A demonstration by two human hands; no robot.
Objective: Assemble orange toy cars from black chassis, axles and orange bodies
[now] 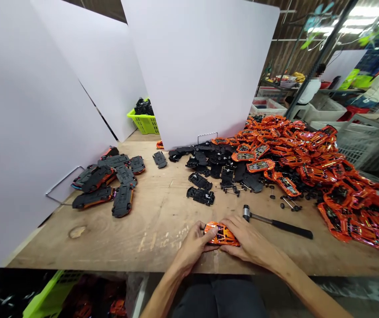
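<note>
Near the front edge of the wooden table, an orange toy car [223,234] lies between my two hands, its windowed top facing up. My left hand [196,240] grips the left end, thumb across the top. My right hand [242,238] is wrapped over the right end, fingers along the far side and thumb at the near side. What is under the car is hidden. Just right of my right hand lies a hammer [275,223] with a black handle. Beyond my hands are black toy car chassis [200,195] with loose wheel axles [290,204] off to the right.
A large heap of orange car bodies [295,150] fills the table's right side. Several cars lie underside up [123,199] at left. White panels [196,66] stand behind and left. A green basket [144,123] sits at the back, another green crate [45,293] below the table. People work far right.
</note>
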